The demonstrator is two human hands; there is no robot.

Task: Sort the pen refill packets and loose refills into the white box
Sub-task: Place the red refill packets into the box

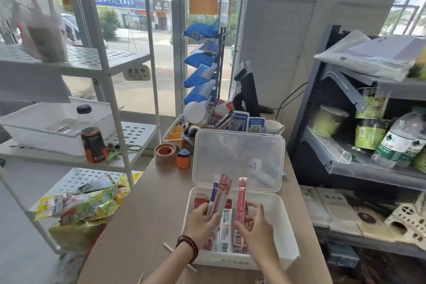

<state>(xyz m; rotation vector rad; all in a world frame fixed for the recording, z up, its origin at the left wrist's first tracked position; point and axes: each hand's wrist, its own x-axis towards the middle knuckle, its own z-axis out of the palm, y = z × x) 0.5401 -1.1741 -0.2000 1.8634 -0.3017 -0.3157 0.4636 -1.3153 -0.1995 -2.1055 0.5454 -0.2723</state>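
- Rack shelf (129, 136), far left: carries a bottle and a white tray. It plays no part in this step.
- Surface (147, 210): a thin pale stick (169, 247) lies just left of the white box. Whether it is a loose refill cannot be told.
- Left hand (202, 220): fingers are curled round a small bundle of packets (220, 191), blue-white and red, held upright over the box's left half.
- White box (232, 260): stands on the surface near its front edge, with the clear lid (237, 157) swung back and open. Flat packets (224, 230) already lie lengthwise inside.
- Right hand (257, 226): thumb and fingers pinch a single red packet (241, 198), held upright over the box's middle.
- Judgement: the step in hand appears to be laying the held packets down.
  - Lower each packet lengthwise, parallel to those already lying in the box, with like colours together.
  - Let go with one hand at a time so the bundle does not fan out.
  - Keep the packet tops clear of the lid hinge.
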